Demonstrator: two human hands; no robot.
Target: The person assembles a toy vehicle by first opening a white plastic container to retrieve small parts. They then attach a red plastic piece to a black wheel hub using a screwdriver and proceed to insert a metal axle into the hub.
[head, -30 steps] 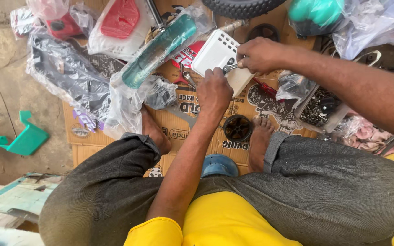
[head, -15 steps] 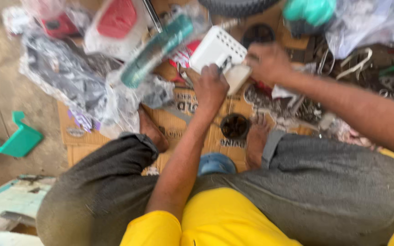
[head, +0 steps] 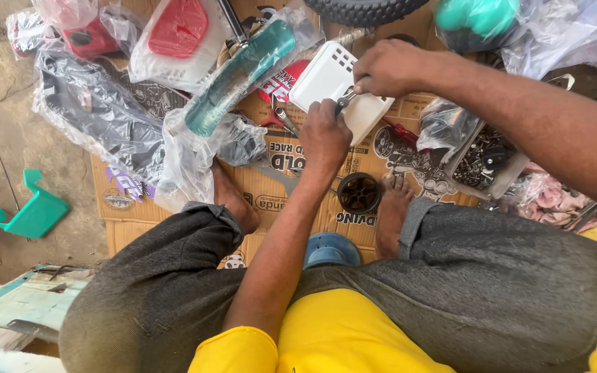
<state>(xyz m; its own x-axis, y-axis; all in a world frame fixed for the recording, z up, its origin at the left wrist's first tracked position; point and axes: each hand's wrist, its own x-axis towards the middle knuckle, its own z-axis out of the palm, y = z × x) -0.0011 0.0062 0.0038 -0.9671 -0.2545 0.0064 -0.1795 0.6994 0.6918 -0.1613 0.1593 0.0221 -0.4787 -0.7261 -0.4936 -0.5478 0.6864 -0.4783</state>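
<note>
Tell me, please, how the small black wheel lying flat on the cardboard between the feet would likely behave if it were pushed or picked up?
The small black wheel lies flat on the cardboard, so a push would probably slide it rather than roll it. It looks like rigid plastic, likely light and stiff. Stood on edge, its round rim would probably let it roll away.

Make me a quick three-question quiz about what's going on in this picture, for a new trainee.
1. Which hand grips the metal tool at the white vented plastic part?
2. True or false: the teal bracket lies on the cardboard.
3. Multiple choice: the black round cap lies a) between the bare feet, b) inside a bag, c) on the tyre.

Key: 1. The right hand; the left hand steadies the part. 2. False, it lies on the concrete floor. 3. a
</note>
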